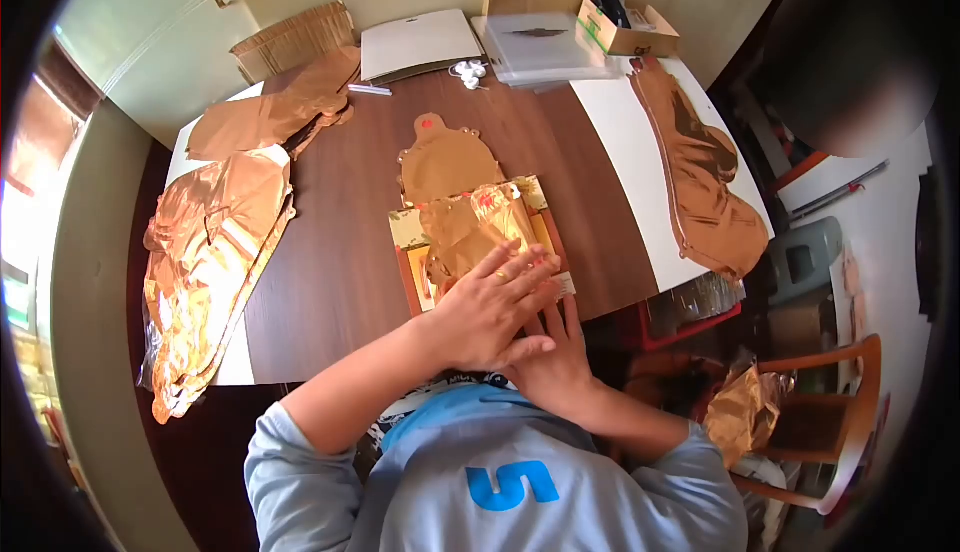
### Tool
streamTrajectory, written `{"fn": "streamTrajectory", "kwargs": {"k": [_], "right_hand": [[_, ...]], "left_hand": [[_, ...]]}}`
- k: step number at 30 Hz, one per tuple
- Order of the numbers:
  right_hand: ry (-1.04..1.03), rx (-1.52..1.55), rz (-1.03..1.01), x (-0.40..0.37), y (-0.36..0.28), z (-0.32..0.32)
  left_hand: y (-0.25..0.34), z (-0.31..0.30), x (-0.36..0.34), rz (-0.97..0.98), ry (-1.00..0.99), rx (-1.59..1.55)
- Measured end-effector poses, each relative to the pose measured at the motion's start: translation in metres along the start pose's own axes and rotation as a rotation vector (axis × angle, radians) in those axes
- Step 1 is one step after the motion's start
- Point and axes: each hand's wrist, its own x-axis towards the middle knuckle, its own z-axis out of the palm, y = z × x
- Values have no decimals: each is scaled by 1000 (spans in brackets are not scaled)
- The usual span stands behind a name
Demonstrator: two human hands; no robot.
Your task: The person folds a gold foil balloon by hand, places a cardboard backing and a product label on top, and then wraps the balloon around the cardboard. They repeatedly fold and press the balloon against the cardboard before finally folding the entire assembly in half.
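A flat copper-coloured foil balloon point(450, 164) lies at the middle of the table, its tab with a red mark pointing away from me. Its near part rests over a printed card point(402, 227), where a folded shiny strip of foil point(503, 214) lies on top. My left hand point(487, 310) is palm down with fingers stretched out, crossing over my right hand at the near end of the folded foil. Beneath it, my right hand point(556, 357) has its visible fingers extended. The left hand hides part of it and the near edge of the card.
More foil balloons lie at the left point(215, 212) and on a white sheet at the right point(700, 177). Along the back are a white board point(420, 44), a clear plastic sleeve point(545, 47), white ribbon rolls point(468, 73) and an open carton point(630, 37). A wooden chair point(850, 422) stands right.
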Motion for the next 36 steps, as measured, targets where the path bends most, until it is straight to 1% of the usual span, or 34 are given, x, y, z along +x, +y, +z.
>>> {"fn": "streamTrajectory", "kwargs": {"k": [3, 4, 7, 9, 10, 11, 12, 13, 14, 15, 16, 17, 18, 19, 21, 23, 25, 26, 29, 30, 33, 34, 36], "right_hand": [[1, 0, -84, -3, 3, -5], [3, -8, -78, -4, 4, -2], [-12, 21, -78, -2, 3, -6], [-4, 49, -83, 1, 2, -15], [0, 62, -87, 4, 3, -21], [10, 142, -98, 8, 7, -28], [19, 222, -106, 12, 14, -36], [22, 306, -113, 16, 22, -45], [137, 495, -84, 24, 32, -55], [235, 504, 5, 32, 42, -59], [332, 517, 94, 40, 52, -62], [293, 508, 204, 47, 66, -64], [249, 496, 313, 54, 79, -66], [155, 466, 384, 63, 91, -64], [-71, 502, 500, 77, 90, -70], [-195, 367, 419, 84, 91, -64], [-245, 387, 365, 87, 91, -60], [-272, 395, 340, 87, 90, -60], [-362, 849, 454, 86, 86, -61], [-322, 946, 452, 85, 85, -62], [107, 833, 373, 88, 104, -70], [250, 729, 360, 93, 113, -77], [448, 730, 392, 99, 124, -105]], "left_hand": [[-39, 26, 7, 19, 121, 84], [-49, 21, 10, -19, 123, 165], [-78, 12, 9, -111, 91, 238], [-86, 10, -1, -203, 162, 291], [-85, 6, -7, -243, 191, 314], [-82, 3, -11, -279, 221, 339], [-63, -4, -11, -290, 199, 415], [-44, -5, -18, -228, 300, 329], [-18, -12, -23, -212, 279, 232], [2, -15, -30, -194, 259, 137], [12, -8, -39, -204, 194, 109], [22, 0, -48, -215, 131, 80], [28, 9, -55, -290, 77, 72], [32, 17, -59, -297, 41, 175], [35, 28, -66, -308, -32, 386], [42, 35, -73, -304, 47, 390], [44, 42, -78, -271, 120, 443], [47, 44, -82, -279, 144, 414], [51, 41, -89, -278, 152, 398], [51, 43, -92, -279, 167, 385], [49, 47, -95, -284, 203, 358], [49, 47, -95, -286, 207, 353], [50, 48, -94, -281, 214, 340]]}}
